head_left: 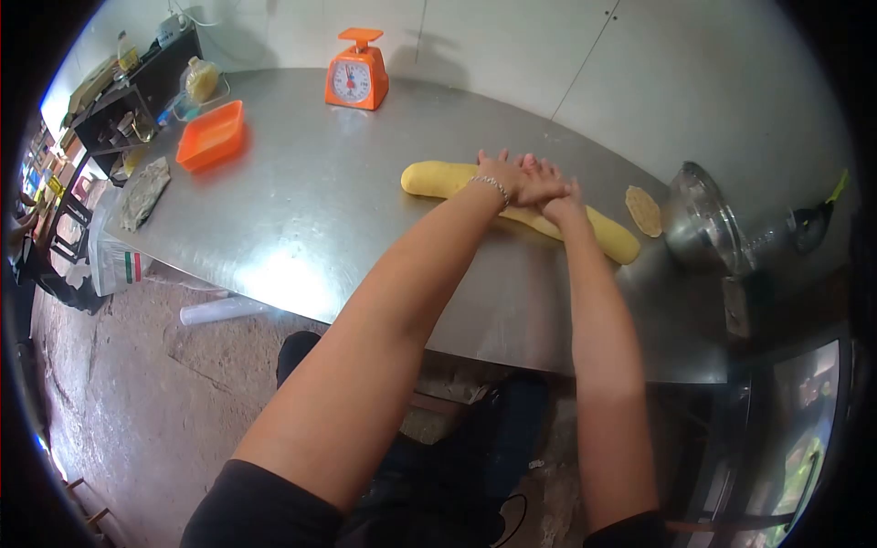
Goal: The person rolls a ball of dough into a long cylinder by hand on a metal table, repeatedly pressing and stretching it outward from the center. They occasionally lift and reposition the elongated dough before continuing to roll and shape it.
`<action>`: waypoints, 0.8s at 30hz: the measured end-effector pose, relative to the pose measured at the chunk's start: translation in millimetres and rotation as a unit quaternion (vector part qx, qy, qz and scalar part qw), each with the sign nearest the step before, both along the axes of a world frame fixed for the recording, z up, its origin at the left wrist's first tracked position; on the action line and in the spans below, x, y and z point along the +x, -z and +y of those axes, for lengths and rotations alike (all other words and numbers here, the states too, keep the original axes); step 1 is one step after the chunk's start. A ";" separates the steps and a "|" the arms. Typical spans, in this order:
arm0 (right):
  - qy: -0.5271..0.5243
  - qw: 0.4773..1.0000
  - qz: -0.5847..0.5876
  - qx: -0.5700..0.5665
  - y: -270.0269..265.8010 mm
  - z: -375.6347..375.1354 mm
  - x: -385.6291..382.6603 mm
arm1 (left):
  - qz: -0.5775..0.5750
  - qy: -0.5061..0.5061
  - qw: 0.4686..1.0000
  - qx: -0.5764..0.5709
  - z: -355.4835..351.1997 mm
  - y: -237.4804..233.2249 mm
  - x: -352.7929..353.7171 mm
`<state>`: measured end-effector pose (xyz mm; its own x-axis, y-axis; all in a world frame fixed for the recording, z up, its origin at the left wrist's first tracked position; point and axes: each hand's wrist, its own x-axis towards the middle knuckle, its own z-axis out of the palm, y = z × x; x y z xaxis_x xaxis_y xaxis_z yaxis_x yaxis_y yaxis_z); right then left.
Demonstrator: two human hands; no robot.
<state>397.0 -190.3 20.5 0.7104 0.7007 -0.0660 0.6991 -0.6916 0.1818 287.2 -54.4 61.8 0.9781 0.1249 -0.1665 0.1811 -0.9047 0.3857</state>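
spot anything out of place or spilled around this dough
Nothing spilled. A small flat dough piece sits apart from the dough log, beside the bowl, and a white tube lies on the floor by the table.

Smooth, matt dough roll (438, 179) lies on the brushed, glaring steel table (301, 201), glossy orange plastic tray (212, 135) and shiny metal bowl (699, 219) alongside.

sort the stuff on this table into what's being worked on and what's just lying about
In hand: dough roll, pressed under left hand and right hand, on the steel table.
Lying about: scale, orange tray, rag, flat dough disc, metal bowl.
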 end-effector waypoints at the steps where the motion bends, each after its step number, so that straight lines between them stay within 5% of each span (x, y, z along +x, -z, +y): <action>1: -0.011 1.000 -0.004 -0.011 -4.0 -4.5 -14.4 | -0.005 0.009 1.000 0.003 -3.7 -0.9 -10.2; 10: -0.025 0.980 0.005 0.196 -21.1 -50.2 -131.8 | -0.038 0.081 0.994 0.066 -37.3 -5.2 -98.0; 15: -0.086 0.956 -0.118 0.256 5.2 -90.6 -195.7 | -0.347 0.063 0.929 0.114 -77.8 29.3 -181.5; 20: -0.111 0.929 -0.075 0.345 11.8 -145.6 -283.1 | -0.327 0.104 0.938 0.051 -108.7 47.8 -276.3; 24: -0.093 0.932 -0.075 0.341 -20.1 -200.2 -299.9 | -0.316 0.054 0.938 0.130 -84.2 16.8 -324.3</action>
<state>97.1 -390.4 40.6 0.5378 0.6554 0.5303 0.8204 -0.5516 -0.1504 -37.1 -138.7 44.9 0.8802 -0.0254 0.4739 -0.1080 -0.9831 0.1480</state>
